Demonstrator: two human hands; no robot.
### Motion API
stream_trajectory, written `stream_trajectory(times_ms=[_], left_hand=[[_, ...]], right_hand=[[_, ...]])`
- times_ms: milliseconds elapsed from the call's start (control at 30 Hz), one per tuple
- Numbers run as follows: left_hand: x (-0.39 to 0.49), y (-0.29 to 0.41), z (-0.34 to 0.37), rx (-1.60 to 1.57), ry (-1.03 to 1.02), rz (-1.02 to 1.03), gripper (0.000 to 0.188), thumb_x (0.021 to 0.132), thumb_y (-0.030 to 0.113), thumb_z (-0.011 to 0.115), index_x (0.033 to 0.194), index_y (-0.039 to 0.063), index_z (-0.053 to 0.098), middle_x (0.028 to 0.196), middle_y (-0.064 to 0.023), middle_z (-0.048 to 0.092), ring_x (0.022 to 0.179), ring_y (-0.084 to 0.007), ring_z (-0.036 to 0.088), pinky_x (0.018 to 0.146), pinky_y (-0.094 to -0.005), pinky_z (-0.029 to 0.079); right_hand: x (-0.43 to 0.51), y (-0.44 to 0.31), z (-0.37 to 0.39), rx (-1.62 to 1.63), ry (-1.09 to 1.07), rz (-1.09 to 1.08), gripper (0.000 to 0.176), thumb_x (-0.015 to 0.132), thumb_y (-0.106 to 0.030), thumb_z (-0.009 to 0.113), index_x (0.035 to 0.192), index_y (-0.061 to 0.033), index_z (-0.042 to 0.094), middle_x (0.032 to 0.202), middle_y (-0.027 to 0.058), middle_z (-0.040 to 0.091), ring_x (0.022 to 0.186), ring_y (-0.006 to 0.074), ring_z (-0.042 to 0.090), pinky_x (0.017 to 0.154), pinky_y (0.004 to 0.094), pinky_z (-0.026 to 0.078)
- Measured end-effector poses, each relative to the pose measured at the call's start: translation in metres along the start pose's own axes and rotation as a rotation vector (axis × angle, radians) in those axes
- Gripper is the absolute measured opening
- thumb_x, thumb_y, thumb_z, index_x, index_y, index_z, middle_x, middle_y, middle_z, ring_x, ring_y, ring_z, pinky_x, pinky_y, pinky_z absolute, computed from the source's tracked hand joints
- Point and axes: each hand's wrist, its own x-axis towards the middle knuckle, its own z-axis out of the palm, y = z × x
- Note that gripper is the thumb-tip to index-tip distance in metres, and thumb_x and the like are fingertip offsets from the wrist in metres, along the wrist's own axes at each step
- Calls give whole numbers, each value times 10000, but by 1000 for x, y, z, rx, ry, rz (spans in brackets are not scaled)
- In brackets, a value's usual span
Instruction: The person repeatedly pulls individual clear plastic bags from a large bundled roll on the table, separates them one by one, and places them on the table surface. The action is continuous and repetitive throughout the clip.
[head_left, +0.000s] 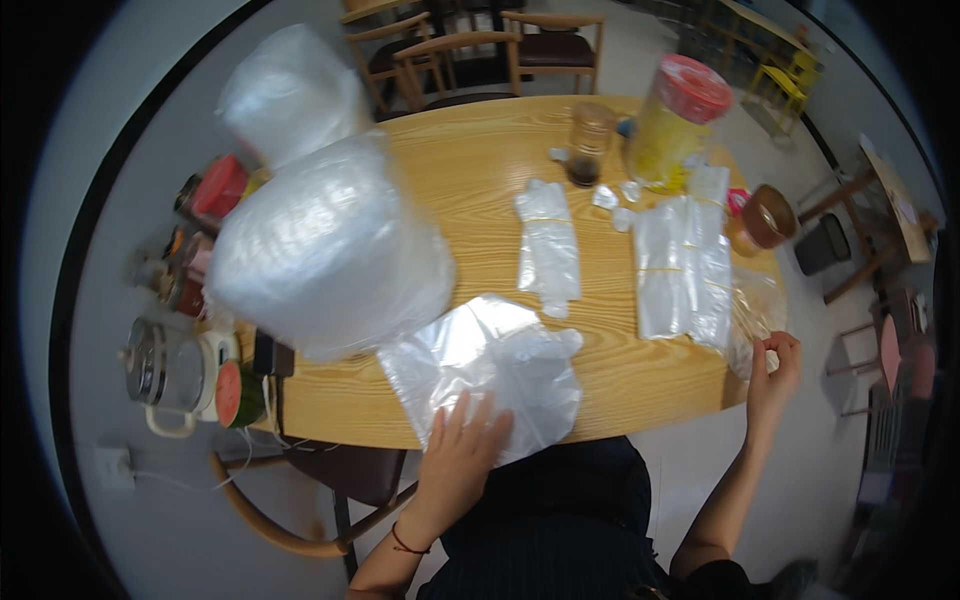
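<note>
My left hand (466, 442) rests with spread fingers on a flat stack of clear plastic bags (502, 367) at the table's near edge. At the right, my right hand (776, 360) has its thumb and forefinger brought together by a crumpled clear plastic bag (756, 300); whether it pinches anything is too small to tell. Bundles of folded plastic bags (664, 281) with rubber bands round them lie left of that hand. Another banded bundle (547, 244) lies mid-table. Two big bulging clear plastic sacks (330, 247) (292, 97) stand at the left.
A wooden table (465, 150) holds a tall yellow container with a red lid (671, 120), a glass jar (589, 146) and a brown cup (766, 217). Along the wall are a glass kettle (165, 367) and a cut watermelon (240, 394). A chair (352, 465) stands below the near left edge.
</note>
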Motion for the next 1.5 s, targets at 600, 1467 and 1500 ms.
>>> stream_trajectory(times_ms=[600, 1467, 1500], left_hand=[[-29, -3, 17, -90, 126, 97, 428, 885, 44, 533, 1293, 168, 579, 1396, -45, 528, 1353, -264, 422, 1113, -493, 291], [7, -30, 6, -331, 456, -256, 242, 811, 87, 686, 1050, 60, 663, 884, -84, 631, 765, -233, 655, 644, -317, 517], [8, -30, 6, -332, 466, -253, 245, 806, 88, 690, 1048, 64, 666, 882, -79, 630, 760, -231, 653, 638, -315, 516]], right_hand=[[-57, -165, 103, 149, -513, -602, 301, 743, 28, 606, 1035, -43, 618, 1171, 134, 604, 1072, 280, 561, 915, 419, 386], [-67, -143, 63, 236, -613, -582, 338, 733, -17, 692, 1058, -113, 705, 1213, 135, 567, 1126, 309, 518, 962, 428, 337], [-69, -136, 55, 210, -610, -563, 345, 729, -8, 685, 1056, -115, 707, 1210, 136, 566, 1121, 313, 518, 963, 427, 336]])
